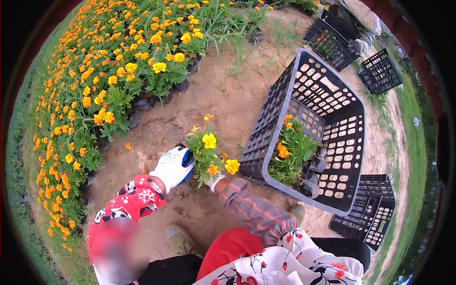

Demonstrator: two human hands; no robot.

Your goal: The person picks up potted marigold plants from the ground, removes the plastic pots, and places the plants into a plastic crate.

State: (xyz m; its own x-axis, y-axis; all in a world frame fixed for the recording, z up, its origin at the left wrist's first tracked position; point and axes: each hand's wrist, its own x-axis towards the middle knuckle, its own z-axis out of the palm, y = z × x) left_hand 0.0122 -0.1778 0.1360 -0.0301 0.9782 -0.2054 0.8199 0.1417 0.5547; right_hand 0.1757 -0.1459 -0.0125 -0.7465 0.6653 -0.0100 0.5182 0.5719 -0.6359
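Note:
A marigold plant (pixel 204 151) with yellow and orange blooms stands between my two gloved hands over the bare soil. My left hand (pixel 173 166), in a white glove with a blue palm, curls around the plant's left side, where a bit of black shows at the fingertips. From below, my right hand (pixel 215 182) closes in a white glove at the plant's lower leaves; its fingers are largely hidden by foliage. Right of the plant, a black plastic crate (pixel 327 124) lies tipped, holding several potted marigolds (pixel 293 151) in dark bags.
Dense rows of flowering marigolds (pixel 71 137) in black bags fill the left side. Several more black crates, one at the lower right (pixel 363 209) and one at the far right (pixel 380 71), stand around. Another person's gloved hand (pixel 351 49) is at a back crate (pixel 327 40).

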